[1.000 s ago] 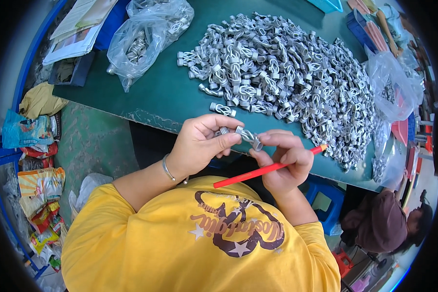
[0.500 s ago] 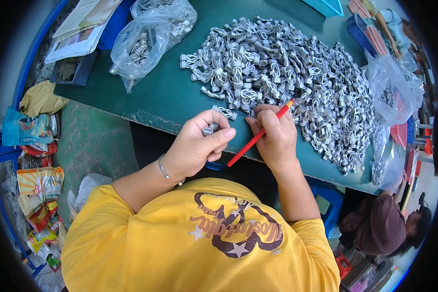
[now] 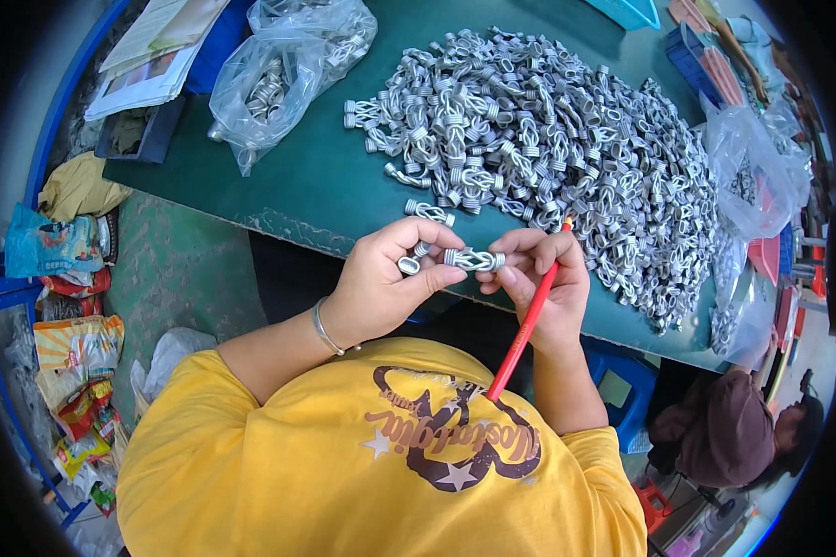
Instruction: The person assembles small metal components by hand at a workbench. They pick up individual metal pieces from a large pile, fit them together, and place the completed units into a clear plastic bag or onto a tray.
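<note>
Between my two hands is a grey knot-shaped fitting (image 3: 474, 260) with ribbed ends. The fingertips of my left hand (image 3: 378, 280) pinch one end of it. Tucked in that same hand is a second grey fitting (image 3: 412, 261), partly hidden by the fingers. My right hand (image 3: 559, 302) grips the other end of the knot-shaped fitting. It also keeps a red pencil (image 3: 522, 342) slanting across the palm, its tip up toward the pile. Just beyond my left hand, a loose fitting (image 3: 429, 213) lies near the table edge.
A large pile of similar fittings (image 3: 529, 130) covers much of the green table (image 3: 204, 176). Clear plastic bags (image 3: 269, 102) with fittings lie at the far left, beside papers (image 3: 149, 65). Another plastic bag (image 3: 752, 176) is at the right. A person (image 3: 715, 427) sits at the right.
My right hand has come back from the pile's edge and now grips the knot-shaped fitting together with my left. The pencil has swung steeper, its lower end nearer my shirt.
</note>
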`<state>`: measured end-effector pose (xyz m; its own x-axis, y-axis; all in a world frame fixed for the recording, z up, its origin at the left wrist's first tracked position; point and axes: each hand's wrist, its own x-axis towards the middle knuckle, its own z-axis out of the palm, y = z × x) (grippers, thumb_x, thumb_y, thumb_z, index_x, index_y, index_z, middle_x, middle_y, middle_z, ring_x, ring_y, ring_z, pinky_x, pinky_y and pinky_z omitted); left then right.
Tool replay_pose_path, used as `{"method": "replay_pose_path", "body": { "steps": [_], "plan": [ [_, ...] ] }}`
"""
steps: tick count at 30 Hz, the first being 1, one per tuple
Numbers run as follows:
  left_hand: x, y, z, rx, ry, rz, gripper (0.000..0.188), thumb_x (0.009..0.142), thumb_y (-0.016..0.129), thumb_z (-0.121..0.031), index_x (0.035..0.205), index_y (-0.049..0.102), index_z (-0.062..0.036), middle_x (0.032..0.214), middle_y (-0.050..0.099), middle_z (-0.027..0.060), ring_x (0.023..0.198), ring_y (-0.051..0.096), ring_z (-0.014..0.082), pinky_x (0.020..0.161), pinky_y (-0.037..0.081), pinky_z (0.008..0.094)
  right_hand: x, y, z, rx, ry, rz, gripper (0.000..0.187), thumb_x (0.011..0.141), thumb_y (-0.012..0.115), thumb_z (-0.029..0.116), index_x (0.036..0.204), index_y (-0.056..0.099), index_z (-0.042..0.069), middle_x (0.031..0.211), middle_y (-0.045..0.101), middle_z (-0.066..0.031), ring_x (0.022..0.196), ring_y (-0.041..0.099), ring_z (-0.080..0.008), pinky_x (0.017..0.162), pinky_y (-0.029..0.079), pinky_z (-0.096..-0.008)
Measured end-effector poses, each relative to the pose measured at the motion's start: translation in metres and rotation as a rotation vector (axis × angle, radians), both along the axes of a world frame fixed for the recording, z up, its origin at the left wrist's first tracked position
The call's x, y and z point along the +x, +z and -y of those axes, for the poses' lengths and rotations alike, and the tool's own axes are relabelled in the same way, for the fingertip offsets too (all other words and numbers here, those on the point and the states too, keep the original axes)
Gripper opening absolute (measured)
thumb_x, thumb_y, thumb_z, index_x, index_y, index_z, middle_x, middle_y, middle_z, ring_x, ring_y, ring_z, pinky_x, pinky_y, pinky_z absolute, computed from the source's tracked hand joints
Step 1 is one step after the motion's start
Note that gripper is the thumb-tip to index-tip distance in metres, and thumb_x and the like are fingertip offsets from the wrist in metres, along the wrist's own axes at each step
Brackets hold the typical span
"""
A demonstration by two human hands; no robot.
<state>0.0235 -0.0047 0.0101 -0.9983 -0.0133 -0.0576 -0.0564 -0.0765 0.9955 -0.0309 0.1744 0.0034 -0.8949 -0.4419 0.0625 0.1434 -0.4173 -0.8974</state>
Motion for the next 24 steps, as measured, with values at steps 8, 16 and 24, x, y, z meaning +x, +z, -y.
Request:
{"method": "replay_pose_path", "body": {
  "steps": [8,16,24],
  "plan": [
    [0.000,0.007,-0.002,-0.116,-0.011,-0.222,0.027,0.072,0.071,0.004,0.096,0.059,0.0007,0.081,0.058,0.0044,0.067,0.052,0.0069,0.062,0.043,0.0199,0.003,-0.014,-0.001,0.028,-0.051,-0.192,0.030,0.077,0.061,-0.012,0.077,0.036,0.006,0.093,0.058,-0.0168,0.086,0.062,-0.0227,0.068,0.054,-0.0273],
    [-0.008,0.015,0.005,0.277,-0.073,0.159,0.017,0.086,0.059,-0.005,0.102,0.061,0.0008,0.085,0.062,0.0051,0.068,0.058,0.0082,0.058,0.047,0.0196,0.006,0.014,0.006,0.257,-0.307,-0.876,0.039,0.065,0.072,-0.010,0.076,0.039,0.007,0.087,0.062,-0.0136,0.082,0.063,-0.0298,0.068,0.052,-0.0361],
    [0.031,-0.014,0.045,0.727,-0.314,0.637,0.026,0.092,0.049,-0.015,0.109,0.053,0.0035,0.086,0.060,0.0114,0.062,0.060,0.0151,0.046,0.047,0.0215,-0.023,0.012,0.008,0.642,-0.352,-0.951,0.026,0.070,0.064,-0.010,0.073,0.043,0.004,0.084,0.065,-0.0145,0.072,0.059,-0.0271,0.064,0.047,-0.0338]
  ]
}}
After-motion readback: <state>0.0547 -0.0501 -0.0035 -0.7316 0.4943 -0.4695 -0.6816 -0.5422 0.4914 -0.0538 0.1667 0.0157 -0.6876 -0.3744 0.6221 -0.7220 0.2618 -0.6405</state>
